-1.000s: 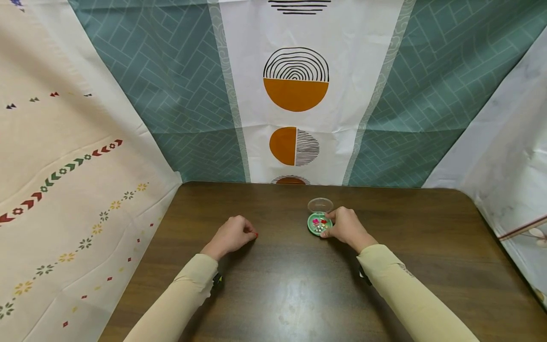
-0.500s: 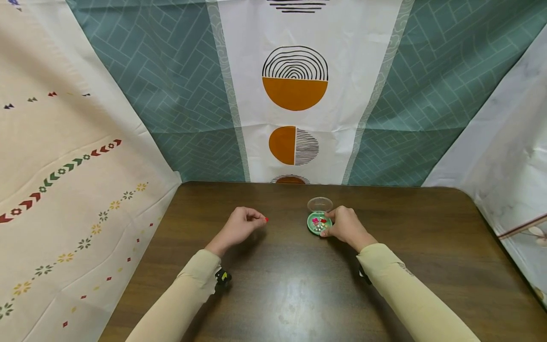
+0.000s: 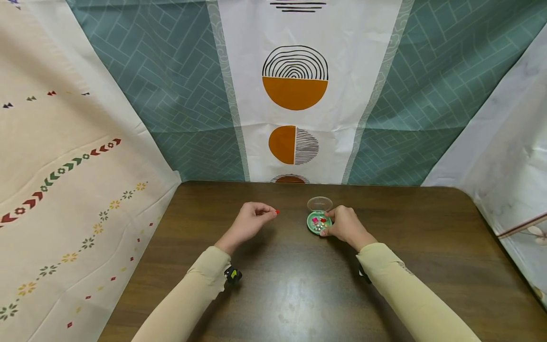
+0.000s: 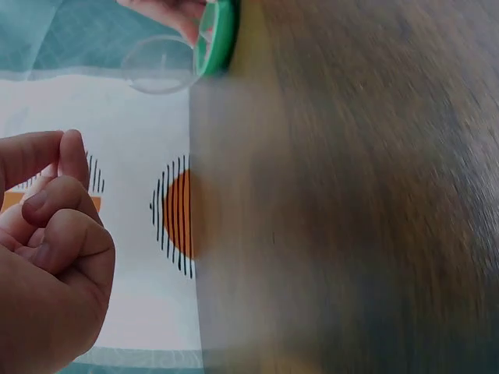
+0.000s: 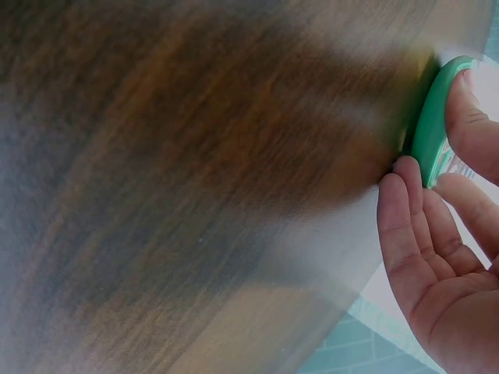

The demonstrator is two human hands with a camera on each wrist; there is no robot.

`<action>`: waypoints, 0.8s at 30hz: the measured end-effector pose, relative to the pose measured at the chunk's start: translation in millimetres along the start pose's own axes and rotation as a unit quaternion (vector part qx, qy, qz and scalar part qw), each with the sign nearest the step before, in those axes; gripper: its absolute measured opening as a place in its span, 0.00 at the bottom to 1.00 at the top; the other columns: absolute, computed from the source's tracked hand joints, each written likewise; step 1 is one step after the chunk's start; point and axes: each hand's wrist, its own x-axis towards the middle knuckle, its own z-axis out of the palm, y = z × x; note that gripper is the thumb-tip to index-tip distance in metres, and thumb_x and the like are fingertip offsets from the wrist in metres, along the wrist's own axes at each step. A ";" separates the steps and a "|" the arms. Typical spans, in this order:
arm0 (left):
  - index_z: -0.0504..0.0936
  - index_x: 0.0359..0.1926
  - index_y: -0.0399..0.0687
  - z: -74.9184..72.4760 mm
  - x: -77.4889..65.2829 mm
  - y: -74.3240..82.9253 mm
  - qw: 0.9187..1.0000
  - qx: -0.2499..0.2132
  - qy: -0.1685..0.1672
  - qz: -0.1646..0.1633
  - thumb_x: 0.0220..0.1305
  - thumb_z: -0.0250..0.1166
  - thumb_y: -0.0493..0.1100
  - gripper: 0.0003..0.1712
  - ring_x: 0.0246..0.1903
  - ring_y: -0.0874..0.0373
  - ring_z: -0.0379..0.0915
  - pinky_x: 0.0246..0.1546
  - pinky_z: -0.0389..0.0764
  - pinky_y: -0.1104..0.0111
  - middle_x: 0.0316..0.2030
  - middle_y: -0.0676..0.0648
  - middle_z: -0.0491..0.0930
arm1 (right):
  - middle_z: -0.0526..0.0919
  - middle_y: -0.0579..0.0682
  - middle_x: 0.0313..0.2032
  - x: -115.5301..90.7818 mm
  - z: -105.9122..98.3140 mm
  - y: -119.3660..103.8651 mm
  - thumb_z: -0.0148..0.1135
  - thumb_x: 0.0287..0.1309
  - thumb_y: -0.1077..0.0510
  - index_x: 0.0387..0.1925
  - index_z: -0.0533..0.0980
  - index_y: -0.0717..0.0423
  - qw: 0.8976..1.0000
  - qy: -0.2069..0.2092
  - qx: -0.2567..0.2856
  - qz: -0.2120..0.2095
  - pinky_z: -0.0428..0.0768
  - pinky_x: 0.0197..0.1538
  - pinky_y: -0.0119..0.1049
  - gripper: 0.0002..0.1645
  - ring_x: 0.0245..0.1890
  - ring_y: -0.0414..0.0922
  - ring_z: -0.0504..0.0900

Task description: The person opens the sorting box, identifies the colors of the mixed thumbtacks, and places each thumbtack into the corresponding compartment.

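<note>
My left hand pinches a small red piece between thumb and forefinger, raised over the table left of the case. What kind of piece it is cannot be told. A small round green case lies on the table with its clear lid tipped back. Inside it sit several tiny pieces in pink, red, yellow and silver. My right hand grips the case by its right side, thumb at the near rim. In the right wrist view the thumb and fingers hold the green rim.
The brown wooden table runs back to a hanging patterned cloth. More cloth hangs at the left and right sides. A dark device is at the left wrist.
My left hand has lifted off the table with the red piece and moved right and away from me, closer to the case. The right hand and the case have stayed in place.
</note>
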 end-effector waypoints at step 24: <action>0.86 0.35 0.51 42.5 28.8 31.2 0.999 -0.029 -0.017 0.039 0.59 0.64 0.48 0.09 0.31 0.58 0.75 0.33 0.75 0.69 0.34 0.47 0.85 | 0.84 0.53 0.45 2.6 2.0 3.8 0.80 0.28 0.49 0.49 0.79 0.57 1.000 0.001 0.009 0.007 0.77 0.49 0.44 0.39 0.45 0.48 0.80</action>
